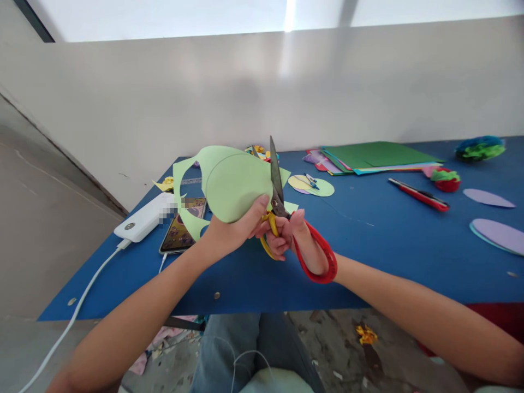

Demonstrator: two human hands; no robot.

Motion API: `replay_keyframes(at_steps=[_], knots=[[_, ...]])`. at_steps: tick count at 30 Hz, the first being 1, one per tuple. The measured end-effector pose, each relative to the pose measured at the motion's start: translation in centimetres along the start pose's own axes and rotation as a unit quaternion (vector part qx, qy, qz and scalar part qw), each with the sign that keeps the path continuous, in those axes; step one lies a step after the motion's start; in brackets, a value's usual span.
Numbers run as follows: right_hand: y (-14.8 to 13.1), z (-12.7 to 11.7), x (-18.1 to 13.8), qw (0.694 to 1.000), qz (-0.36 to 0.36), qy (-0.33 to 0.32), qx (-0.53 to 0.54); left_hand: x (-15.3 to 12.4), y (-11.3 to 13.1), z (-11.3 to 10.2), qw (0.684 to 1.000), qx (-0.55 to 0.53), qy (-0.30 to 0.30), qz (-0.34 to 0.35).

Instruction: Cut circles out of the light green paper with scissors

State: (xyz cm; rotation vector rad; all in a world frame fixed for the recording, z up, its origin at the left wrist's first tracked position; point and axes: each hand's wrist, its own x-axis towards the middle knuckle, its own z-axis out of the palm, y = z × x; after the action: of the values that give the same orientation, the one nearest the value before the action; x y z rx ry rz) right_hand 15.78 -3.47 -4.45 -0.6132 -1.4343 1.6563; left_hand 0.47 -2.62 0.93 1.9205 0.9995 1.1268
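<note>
My left hand [241, 215] pinches a sheet of light green paper [237, 183] at its lower right, thumb on the front face. A curved line shows on the sheet, and rounded pieces have been cut out of its left side. My right hand [292, 234] holds a pair of scissors [277, 188] with a red and a yellow handle loop. The thumb passes through the red loop; the fingers are in the yellow one. The blades point up at the sheet's right edge, one in front of the paper and the other mostly hidden behind it.
A white power bank [141, 221] and a phone [180, 232] lie left on the blue table [352, 254]. Behind are oval paper pieces [323, 188] and stacked coloured paper [380, 155]. A red cutter knife [420, 195], a red-green crepe ball [446, 180] and purple ovals [499, 234] lie right.
</note>
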Motion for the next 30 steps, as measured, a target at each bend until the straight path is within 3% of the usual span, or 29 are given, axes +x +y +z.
replay_keyframes(at_steps=[30], knots=[[0.1, 0.1, -0.4, 0.999, 0.019, 0.038, 0.012, 0.0, -0.3, -1.4, 0.999, 0.011, -0.041, -0.026]])
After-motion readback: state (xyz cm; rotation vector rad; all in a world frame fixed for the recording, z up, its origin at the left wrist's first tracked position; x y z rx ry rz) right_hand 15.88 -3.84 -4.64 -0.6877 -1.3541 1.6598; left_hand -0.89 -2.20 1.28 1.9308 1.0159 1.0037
